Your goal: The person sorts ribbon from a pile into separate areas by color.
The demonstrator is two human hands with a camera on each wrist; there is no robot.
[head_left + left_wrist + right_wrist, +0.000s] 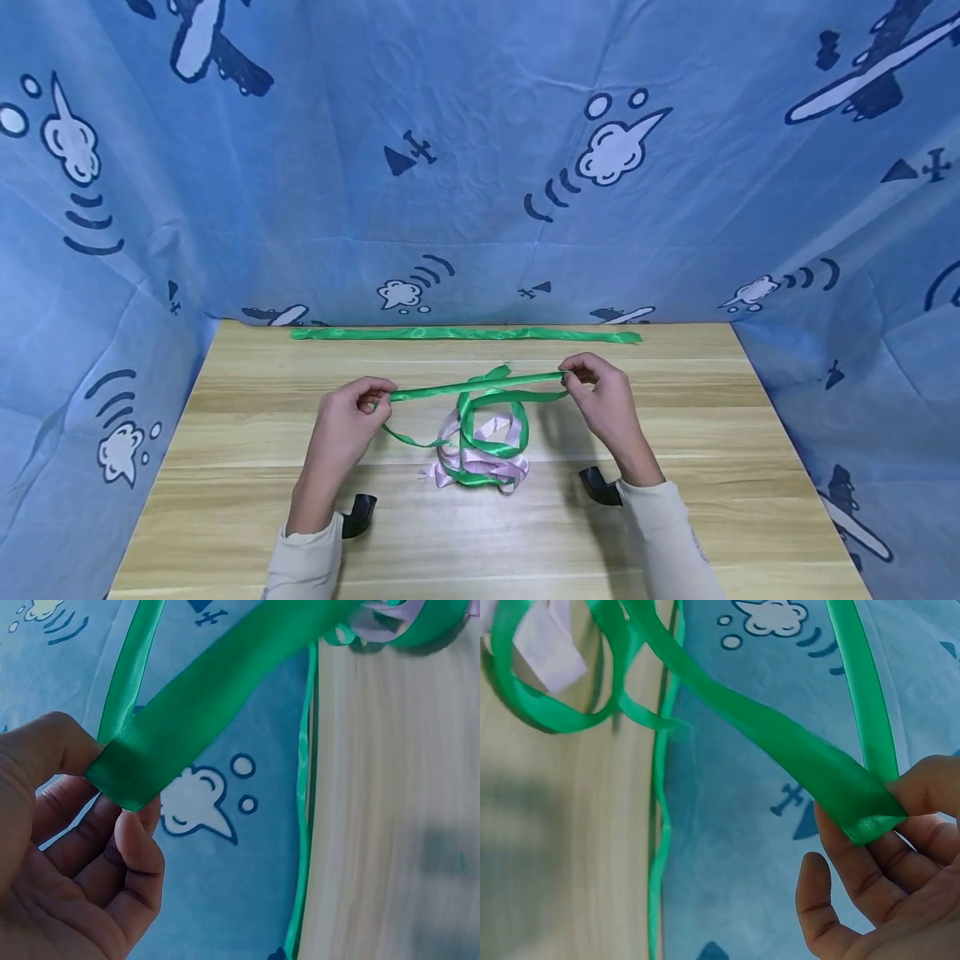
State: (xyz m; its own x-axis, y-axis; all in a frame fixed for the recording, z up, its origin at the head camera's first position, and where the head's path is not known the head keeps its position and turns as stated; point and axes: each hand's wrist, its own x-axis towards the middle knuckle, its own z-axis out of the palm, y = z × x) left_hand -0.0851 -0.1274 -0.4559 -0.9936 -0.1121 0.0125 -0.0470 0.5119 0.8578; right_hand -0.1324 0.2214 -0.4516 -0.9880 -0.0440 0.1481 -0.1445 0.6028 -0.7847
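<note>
A green satin ribbon [480, 387] is stretched nearly level between both hands, above the table. My left hand [348, 421] pinches it between thumb and fingers; in the left wrist view the ribbon [195, 712] folds back at the fingertips. At the other end, my right hand [603, 404] pinches the ribbon, which also doubles back there in the right wrist view [780, 742]. Slack green lengths hang from both hands toward a loose pile. That pile mixes green loops with a lilac ribbon [480, 460] on the table, below and between the hands.
Another green ribbon [465, 333] lies straight along the back edge of the wooden table [247, 467]. Blue patterned cloth [480, 208] walls the back and both sides. Black curved pieces [360, 515] show beside both wrists.
</note>
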